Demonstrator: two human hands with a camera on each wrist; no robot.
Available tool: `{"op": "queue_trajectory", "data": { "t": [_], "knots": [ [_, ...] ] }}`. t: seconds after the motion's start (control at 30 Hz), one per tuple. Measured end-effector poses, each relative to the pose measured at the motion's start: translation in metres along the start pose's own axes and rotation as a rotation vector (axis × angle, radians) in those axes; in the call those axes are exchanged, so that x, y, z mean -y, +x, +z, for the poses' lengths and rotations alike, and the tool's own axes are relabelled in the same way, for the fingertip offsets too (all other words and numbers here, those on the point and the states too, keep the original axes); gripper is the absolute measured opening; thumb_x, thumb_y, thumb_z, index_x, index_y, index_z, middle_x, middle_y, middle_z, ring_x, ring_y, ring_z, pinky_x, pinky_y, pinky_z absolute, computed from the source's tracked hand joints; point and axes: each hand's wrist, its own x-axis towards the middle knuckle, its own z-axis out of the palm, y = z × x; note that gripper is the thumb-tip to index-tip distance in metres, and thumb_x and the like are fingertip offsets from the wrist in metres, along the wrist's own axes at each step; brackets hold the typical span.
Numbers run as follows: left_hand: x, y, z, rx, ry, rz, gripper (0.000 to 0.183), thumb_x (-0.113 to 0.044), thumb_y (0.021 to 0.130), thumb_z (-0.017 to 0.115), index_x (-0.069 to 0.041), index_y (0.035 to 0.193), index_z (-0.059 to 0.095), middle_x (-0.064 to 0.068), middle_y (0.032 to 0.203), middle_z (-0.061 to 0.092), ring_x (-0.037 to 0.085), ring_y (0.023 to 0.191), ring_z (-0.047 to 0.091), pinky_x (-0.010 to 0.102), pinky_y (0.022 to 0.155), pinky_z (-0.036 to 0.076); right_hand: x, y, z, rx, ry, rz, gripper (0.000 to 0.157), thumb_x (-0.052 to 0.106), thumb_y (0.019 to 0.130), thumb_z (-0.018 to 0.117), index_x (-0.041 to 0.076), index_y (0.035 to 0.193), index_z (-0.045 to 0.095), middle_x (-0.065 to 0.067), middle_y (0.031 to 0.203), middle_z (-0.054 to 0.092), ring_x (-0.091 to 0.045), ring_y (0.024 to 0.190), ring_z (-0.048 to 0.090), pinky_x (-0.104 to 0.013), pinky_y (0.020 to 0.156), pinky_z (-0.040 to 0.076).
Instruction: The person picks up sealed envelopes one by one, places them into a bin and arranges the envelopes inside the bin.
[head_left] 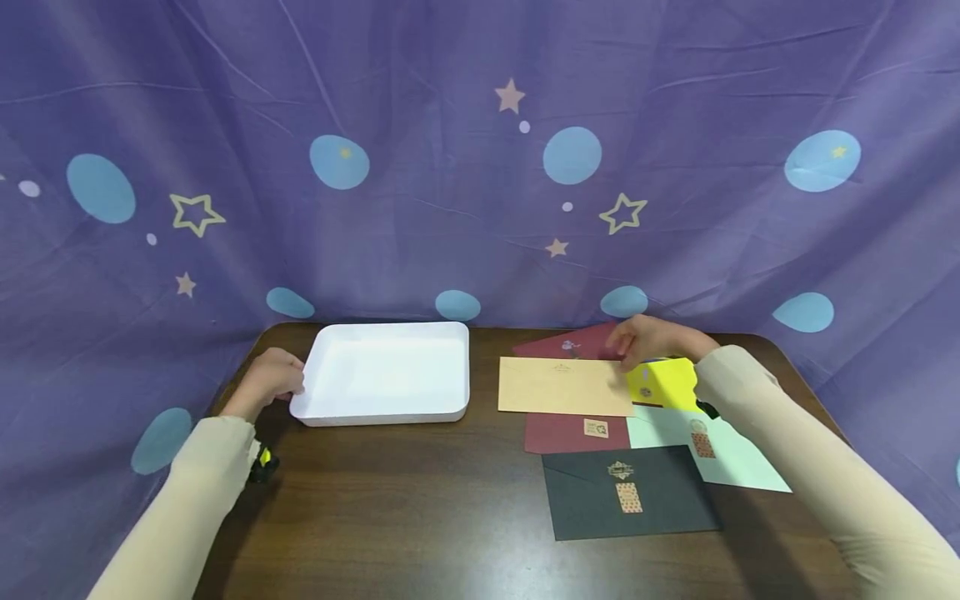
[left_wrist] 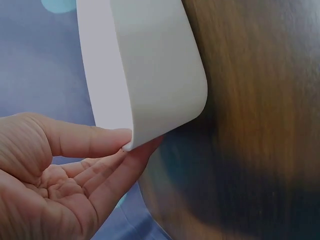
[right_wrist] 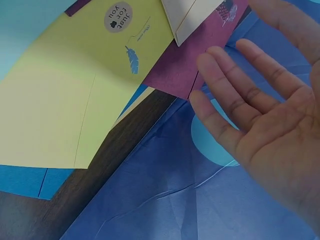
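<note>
At the table's left end, my left hand [head_left: 270, 379] pinches the near-left rim of a white tray [head_left: 382, 418]. In the left wrist view the thumb lies inside the tray wall [left_wrist: 162, 65], with fingers outside and below. My right hand [head_left: 654, 339] is over the back of the envelope group, fingers spread and loosely bent in the right wrist view, nothing held. Its fingertips come close to a dark red envelope [head_left: 551, 346] and the right end of a tan envelope [head_left: 566, 387] that overlaps it. A yellow envelope [head_left: 678, 379] lies just under the wrist.
A second dark red envelope [head_left: 558, 435], a mint green envelope [head_left: 738, 458] and a black envelope [head_left: 588, 508] lie nearer on the brown table [head_left: 390, 517]. A blue envelope [right_wrist: 30, 182] shows under the yellow one. Behind the table hangs a purple curtain [head_left: 450, 217].
</note>
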Motion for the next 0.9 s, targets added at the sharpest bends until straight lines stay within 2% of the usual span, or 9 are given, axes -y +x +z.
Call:
{"op": "queue_trajectory", "data": {
  "t": [0.07,0.13,0.27,0.47,0.7,0.9],
  "knots": [
    [-0.003,-0.002,0.003,0.016,-0.008,0.012,0.02,0.011,0.071,0.056,0.012,0.087,0.068,0.013,0.082,0.06,0.02,0.066,0.058,0.033,0.059,0.059,0.0,0.001,0.0,0.015,0.022,-0.016,0.053,0.012,0.085,0.081,-0.01,0.129,0.059,-0.029,0.122,0.063,-0.038,0.111,0.061,-0.039,0.091,0.061],
    [-0.006,-0.004,0.006,0.036,-0.012,0.022,0.02,0.012,0.072,0.057,0.013,0.088,0.068,0.013,0.083,0.06,0.021,0.069,0.059,0.034,0.062,0.061,0.0,0.002,0.0,0.026,0.032,-0.03,0.054,0.013,0.086,0.081,-0.011,0.129,0.059,-0.029,0.122,0.062,-0.037,0.11,0.061,-0.037,0.089,0.061],
    [-0.011,-0.006,0.012,0.074,-0.018,0.06,0.025,0.012,0.07,0.058,0.016,0.092,0.069,0.014,0.084,0.061,0.021,0.072,0.061,0.035,0.064,0.063,0.0,0.007,0.001,0.027,0.071,0.015,0.053,0.008,0.087,0.08,-0.01,0.131,0.058,-0.03,0.125,0.06,-0.039,0.114,0.059,-0.037,0.091,0.06],
    [-0.022,-0.01,0.022,0.097,-0.003,0.07,0.023,0.012,0.071,0.06,0.015,0.092,0.068,0.017,0.09,0.065,0.02,0.074,0.065,0.035,0.067,0.066,0.005,0.014,0.003,0.004,0.03,0.043,0.05,0.002,0.086,0.079,-0.01,0.129,0.059,-0.031,0.123,0.061,-0.036,0.111,0.06,-0.036,0.088,0.061],
    [-0.037,-0.021,0.03,0.125,-0.005,0.091,0.019,0.014,0.069,0.061,0.014,0.087,0.067,0.015,0.086,0.061,0.02,0.071,0.063,0.039,0.069,0.067,0.005,0.017,0.005,-0.01,-0.017,0.04,0.048,0.004,0.085,0.08,-0.009,0.127,0.061,-0.028,0.118,0.064,-0.034,0.108,0.062,-0.034,0.086,0.06],
    [-0.046,-0.026,0.034,0.145,-0.026,0.082,0.025,0.013,0.07,0.064,0.016,0.095,0.066,0.017,0.09,0.062,0.02,0.072,0.066,0.038,0.069,0.067,0.005,0.018,0.006,-0.006,0.0,0.046,0.049,0.003,0.086,0.079,-0.009,0.129,0.06,-0.029,0.121,0.062,-0.038,0.111,0.059,-0.034,0.086,0.059]
  ]
}}
